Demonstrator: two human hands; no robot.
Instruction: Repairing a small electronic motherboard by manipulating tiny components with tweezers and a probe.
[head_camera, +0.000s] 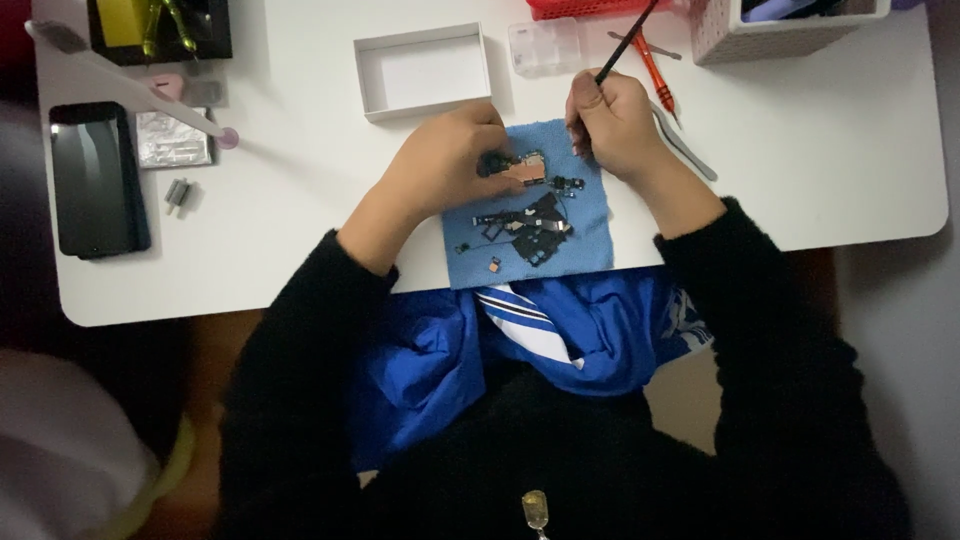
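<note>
While pinned on blue cloth (590, 235) at near table (800, 150) edge, small board (527, 166) looks light, thin, fragile. Left hand (450, 160) fingers pressed on its left end; right hand (610, 120) fingers pinched around black tool (625, 45). Best gripped by edges, not connectors. Loose black parts (535, 228) just nearer.

Long black fuzzy sleeves (780, 330) cover both arms to the wrists, pushed up slightly; at lower centre, a blue jacket (440, 360) with white stripes shows.
</note>
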